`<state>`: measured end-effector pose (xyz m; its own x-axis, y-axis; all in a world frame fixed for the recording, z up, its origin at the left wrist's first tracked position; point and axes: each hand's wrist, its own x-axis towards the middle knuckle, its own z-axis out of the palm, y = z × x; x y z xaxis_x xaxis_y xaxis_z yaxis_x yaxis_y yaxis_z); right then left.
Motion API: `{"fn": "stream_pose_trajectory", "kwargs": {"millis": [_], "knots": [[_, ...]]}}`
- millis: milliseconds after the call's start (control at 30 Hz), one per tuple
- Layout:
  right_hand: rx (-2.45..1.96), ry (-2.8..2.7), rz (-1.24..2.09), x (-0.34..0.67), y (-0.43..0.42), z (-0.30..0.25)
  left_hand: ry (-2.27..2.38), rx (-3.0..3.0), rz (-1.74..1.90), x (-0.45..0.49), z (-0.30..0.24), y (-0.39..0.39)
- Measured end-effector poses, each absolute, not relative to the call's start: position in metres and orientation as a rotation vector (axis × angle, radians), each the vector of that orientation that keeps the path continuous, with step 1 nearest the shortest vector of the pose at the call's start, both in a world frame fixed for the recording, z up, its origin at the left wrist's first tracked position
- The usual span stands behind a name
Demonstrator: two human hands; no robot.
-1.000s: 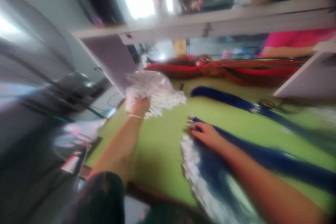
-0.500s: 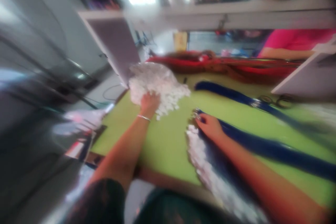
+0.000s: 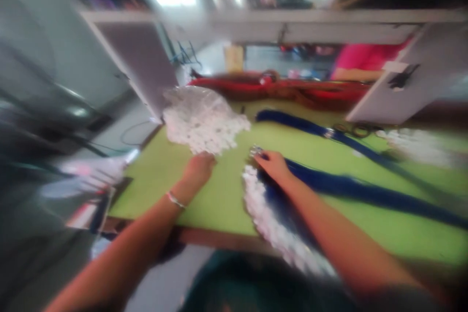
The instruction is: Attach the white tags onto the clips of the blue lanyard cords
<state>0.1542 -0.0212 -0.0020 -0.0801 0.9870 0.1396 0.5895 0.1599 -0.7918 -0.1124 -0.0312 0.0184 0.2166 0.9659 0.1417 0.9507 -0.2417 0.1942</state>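
The picture is smeared by motion. My left hand (image 3: 197, 169) sits at the near edge of a heap of small white pieces (image 3: 203, 119) spilling from a clear bag on the green table (image 3: 219, 195); its fingers look curled, and what they hold is hidden. My right hand (image 3: 272, 165) rests with fingers closed on the metal-tipped end of a bundle of blue straps (image 3: 347, 187). A row of white pieces (image 3: 266, 217) lies along the near side of that bundle, under my right forearm.
A second blue strap bundle (image 3: 292, 121) and a pile of red straps (image 3: 292, 88) lie farther back. Scissors (image 3: 356, 130) rest near a white shelf support (image 3: 395, 87). Another person in a pink top (image 3: 365, 58) sits across the table. More white pieces (image 3: 417, 146) lie at right.
My left hand has drawn back from inside the white heap to its near edge. My right hand stays on the blue bundle's end. The view has shifted.
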Motion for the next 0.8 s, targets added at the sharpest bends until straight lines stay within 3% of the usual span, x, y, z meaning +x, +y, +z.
{"fn": "stream_pose_trajectory", "kwargs": {"millis": [333,533,800], "knots": [[-1.382,-1.67,0.835,0.152,-0.025,0.008,1.411,2.278,0.868,-0.12,-0.007,-0.039],[-1.397,-1.666,0.837,0.152,-0.026,0.007,1.502,1.567,1.089,-0.105,0.018,-0.03],[-1.345,-1.666,0.538,0.15,-0.034,0.004,0.961,0.889,1.015,-0.015,0.018,-0.015]]}}
